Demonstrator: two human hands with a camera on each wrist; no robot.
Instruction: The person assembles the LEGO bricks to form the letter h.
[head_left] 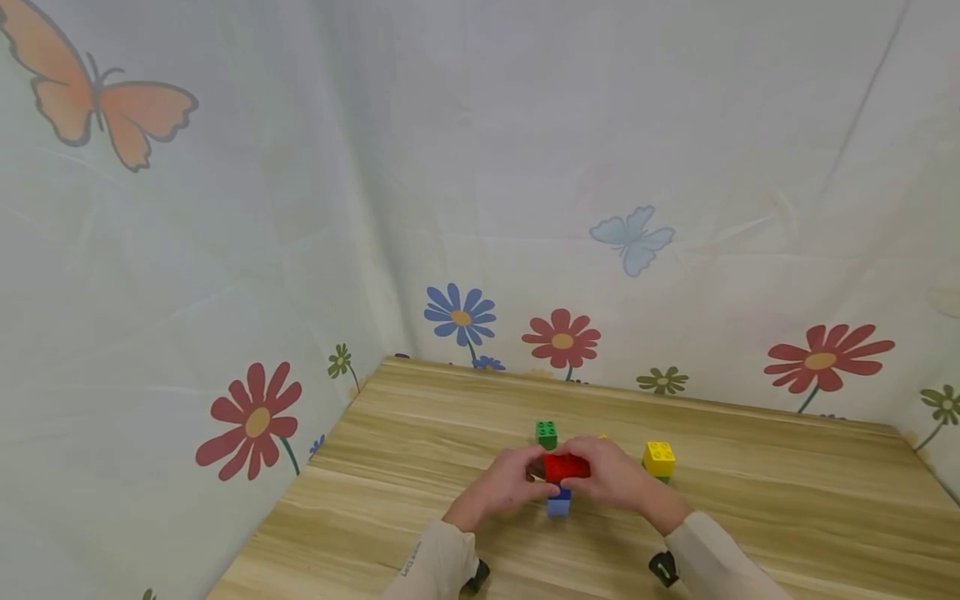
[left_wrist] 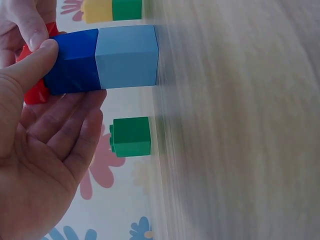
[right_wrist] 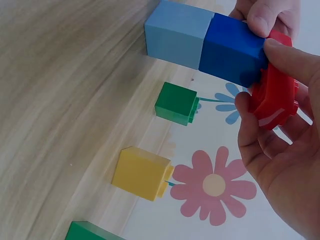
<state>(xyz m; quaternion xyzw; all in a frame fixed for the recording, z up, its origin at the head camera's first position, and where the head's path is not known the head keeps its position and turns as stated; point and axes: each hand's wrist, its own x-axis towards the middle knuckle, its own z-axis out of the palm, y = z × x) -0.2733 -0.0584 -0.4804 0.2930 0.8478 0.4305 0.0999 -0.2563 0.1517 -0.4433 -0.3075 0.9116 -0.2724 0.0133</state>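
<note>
A red brick [head_left: 567, 468] tops a stack of a dark blue brick [right_wrist: 232, 49] and a light blue brick [left_wrist: 127, 56]; the light blue one is at the table. My left hand [head_left: 510, 482] pinches the red brick's left end, its thumb lying at the seam with the dark blue brick. From the other side, my right hand [head_left: 611, 477] grips the red brick [right_wrist: 275, 95] between thumb and fingers. Fingers partly hide the red brick, so how fully it sits on the stack I cannot tell.
A green brick [head_left: 546, 433] stands behind the hands. A yellow brick [right_wrist: 142, 172] is mostly hidden by the right hand in the head view. Further right, another yellow brick [head_left: 659, 457] sits on a green one. Flowered cloth [head_left: 480, 167] hangs behind the wooden table [head_left: 420, 417].
</note>
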